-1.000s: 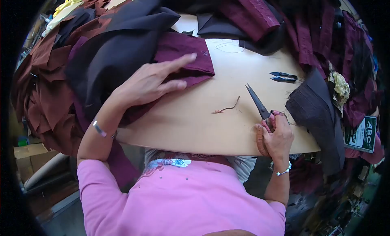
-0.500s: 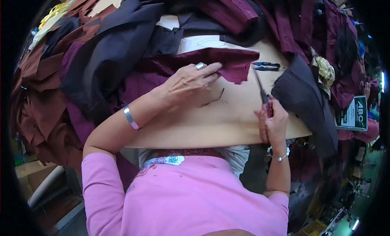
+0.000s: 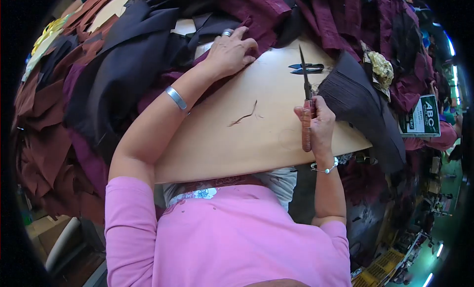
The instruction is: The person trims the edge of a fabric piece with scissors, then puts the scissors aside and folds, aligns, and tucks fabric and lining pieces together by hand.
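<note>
My left hand (image 3: 231, 54), with a ring and a wide silver bangle, reaches toward the far side of the table. Its bent fingers are closed on maroon fabric (image 3: 264, 15); the exact grip is partly hidden. My right hand (image 3: 321, 121) grips scissors (image 3: 306, 131) by their wrapped reddish-brown handles, the dark blades pointing away from me and looking closed. Beyond it, small thread snips (image 3: 307, 68) lie on the tan tabletop (image 3: 222, 148). Dark thread scraps (image 3: 244, 116) rest between my hands.
Black fabric (image 3: 133, 64) and brown cloth pieces (image 3: 49, 153) are heaped at left. A dark cloth (image 3: 363, 94) hangs over the right table edge. Beyond it are a crumpled yellowish bundle (image 3: 380, 68) and a green-and-white ABC box (image 3: 422, 119).
My left hand has moved away from me, taking the maroon piece off the middle of the tabletop toward the far fabric. My right hand still holds the scissors, now turned more upright in view.
</note>
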Demonstrator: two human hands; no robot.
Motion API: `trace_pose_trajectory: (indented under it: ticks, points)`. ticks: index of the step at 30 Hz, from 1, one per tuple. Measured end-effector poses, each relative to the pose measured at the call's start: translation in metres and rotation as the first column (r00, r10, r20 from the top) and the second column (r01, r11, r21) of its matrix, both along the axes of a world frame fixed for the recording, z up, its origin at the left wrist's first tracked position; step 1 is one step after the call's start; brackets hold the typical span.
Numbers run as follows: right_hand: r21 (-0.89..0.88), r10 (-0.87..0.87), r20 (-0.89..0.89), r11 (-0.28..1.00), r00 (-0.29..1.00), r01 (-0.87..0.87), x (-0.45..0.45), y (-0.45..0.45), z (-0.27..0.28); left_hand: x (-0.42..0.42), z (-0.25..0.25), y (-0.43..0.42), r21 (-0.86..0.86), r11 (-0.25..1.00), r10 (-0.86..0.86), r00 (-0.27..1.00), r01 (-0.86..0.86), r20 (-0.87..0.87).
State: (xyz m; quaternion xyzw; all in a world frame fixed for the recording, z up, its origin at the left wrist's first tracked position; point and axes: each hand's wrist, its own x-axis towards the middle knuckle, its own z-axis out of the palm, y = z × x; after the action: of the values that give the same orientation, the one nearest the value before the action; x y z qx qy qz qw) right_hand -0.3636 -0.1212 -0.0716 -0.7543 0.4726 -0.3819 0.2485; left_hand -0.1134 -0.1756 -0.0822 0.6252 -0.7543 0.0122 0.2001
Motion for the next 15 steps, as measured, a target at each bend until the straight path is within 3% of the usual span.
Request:
trace_pose_trajectory:
  ticks: [3, 6, 10, 11, 13, 15]
  points:
    - [0.029, -0.006, 0.032, 1.0, 0.999, 0.005, 0.001, -0.001, 0.0, 0.005, -0.006, -0.001, -0.152, 0.979, 0.118, 0.987, -0.134, -0.108]
    - [0.014, -0.003, -0.012, 1.0, 1.0, 0.003, 0.003, -0.001, 0.002, 0.011, -0.012, 0.006, -0.142, 0.964, 0.193, 0.96, -0.224, -0.205]
    - [-0.031, 0.015, -0.056, 0.999, 0.998, -0.017, 0.01, 0.006, 0.006, 0.015, -0.003, 0.02, -0.031, 0.997, 0.061, 0.945, -0.075, -0.323]
    - [-0.039, 0.02, -0.076, 0.999, 0.997, -0.023, 0.009, 0.007, 0.006, 0.019, 0.003, 0.024, 0.099, 0.994, 0.004, 0.887, 0.048, -0.463]
    - [-0.053, 0.03, -0.119, 0.998, 0.992, -0.036, 0.008, 0.007, 0.006, 0.021, 0.015, 0.041, 0.051, 0.99, -0.073, 0.805, 0.128, -0.589]
    - [0.305, 0.039, 0.368, 0.939, 0.929, -0.16, 0.015, 0.005, 0.006, 0.018, 0.035, 0.067, 0.038, 0.981, -0.119, 0.739, 0.192, -0.663]
